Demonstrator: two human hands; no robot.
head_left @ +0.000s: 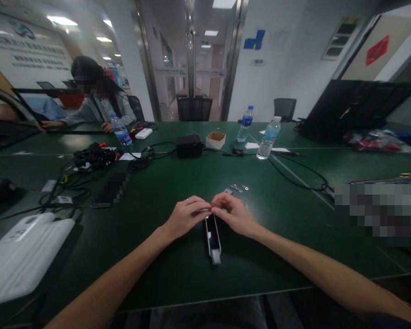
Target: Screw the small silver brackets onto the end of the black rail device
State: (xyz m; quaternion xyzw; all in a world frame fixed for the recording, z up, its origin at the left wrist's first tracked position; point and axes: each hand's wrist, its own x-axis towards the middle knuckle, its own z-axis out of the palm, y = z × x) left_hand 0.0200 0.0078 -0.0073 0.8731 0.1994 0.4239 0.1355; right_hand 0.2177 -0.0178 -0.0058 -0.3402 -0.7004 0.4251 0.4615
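Observation:
My left hand (187,216) and my right hand (235,214) meet at the fingertips over the far end of a narrow white-edged case (213,235). The case has a dark glossy inside and a light grey tab at its near end, and it lies lengthwise on the green table. Both hands are closed in a pinch, and whatever small thing is between the fingers is too hidden to name. A ring shows on a left finger. Just beyond my right hand lie a small grey piece (228,191) and several small metal washers (240,190).
Water bottles (268,139), an open small box (215,140) and a black box (189,146) stand farther back. Cables (150,153), a dark phone-like slab (110,189) and white devices (30,256) lie leftward. Across the table (171,283), another person (99,100) holds a dark frame.

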